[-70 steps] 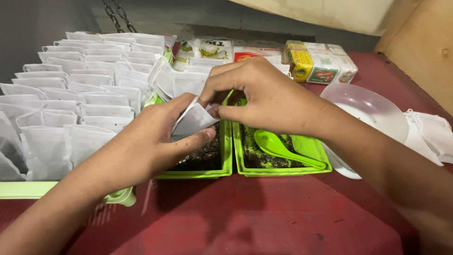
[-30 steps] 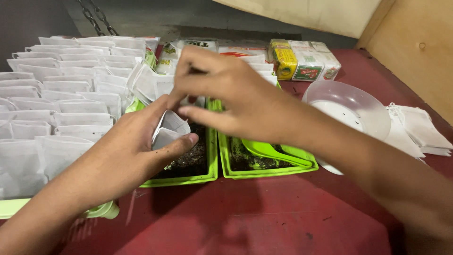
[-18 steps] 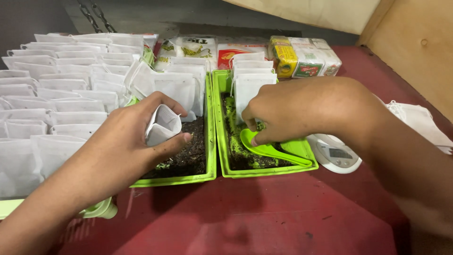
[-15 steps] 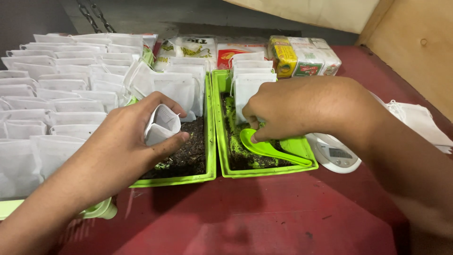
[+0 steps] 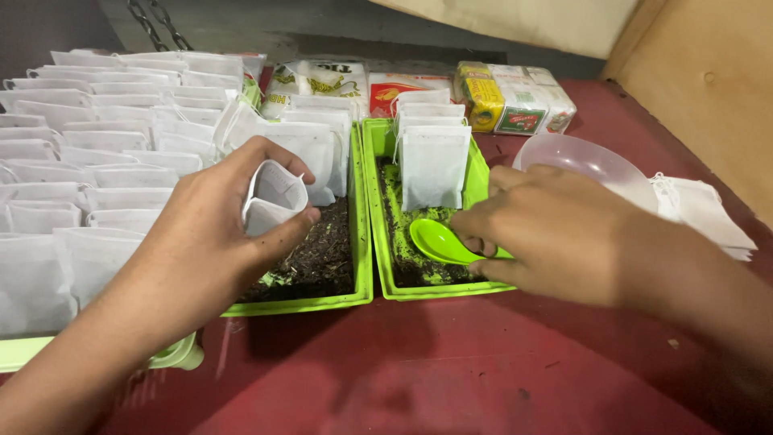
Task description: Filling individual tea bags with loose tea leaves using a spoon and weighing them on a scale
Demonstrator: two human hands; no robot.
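Observation:
My left hand [image 5: 211,242] holds a small white filter bag [image 5: 272,195], pinched so its mouth is spread wide, above the left green tray [image 5: 364,242] of dark loose tea. My right hand [image 5: 555,234] grips the handle of a green plastic spoon [image 5: 439,242], whose bowl lies in the right green tray [image 5: 378,201] on dark tea dusted with green powder. Several white bags [image 5: 433,157] stand upright at the back of both trays.
Rows of filled white bags [image 5: 88,161] cover a tray on the left. Packaged tea boxes [image 5: 515,101] line the back. A clear plastic bowl [image 5: 584,161] and a stack of flat bags [image 5: 700,213] lie at the right on the red table [image 5: 451,370].
My right hand left the bag's mouth, dropped into the right tray and took hold of the green spoon. My left hand kept the spread bag over the left tray.

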